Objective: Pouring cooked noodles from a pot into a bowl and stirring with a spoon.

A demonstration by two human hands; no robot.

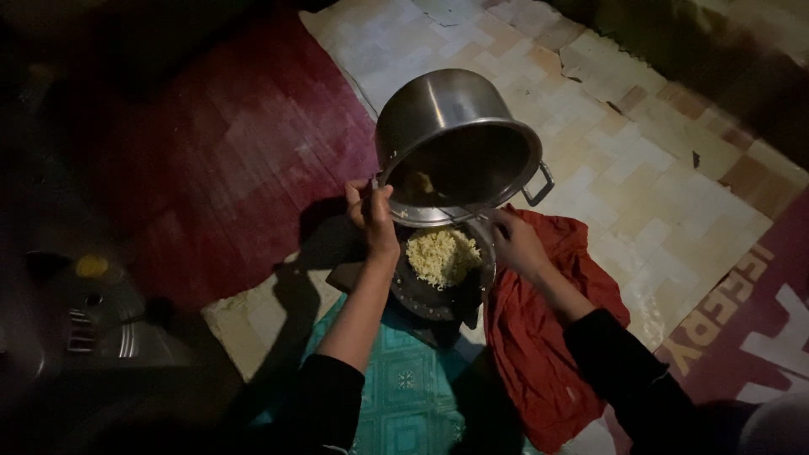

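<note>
A steel pot point(438, 114) is tipped steeply toward me, its open mouth facing down over a dark round plate point(421, 295). A pile of pale yellow noodles point(442, 255) lies on the plate, and a little food still clings inside the pot. My left hand point(371, 215) grips the pot's left handle at the rim. My right hand point(516, 243) is at the pot's lower rim, its fingers closed there; the exact hold is hidden. A side handle point(539, 187) sticks out on the pot's right.
A red cloth point(539, 337) lies under my right forearm. Teal patterned fabric point(404, 388) covers my lap. The floor has pale tile-pattern vinyl point(632, 160) and a dark red mat point(244, 160). A dim metal appliance point(93, 312) sits at left.
</note>
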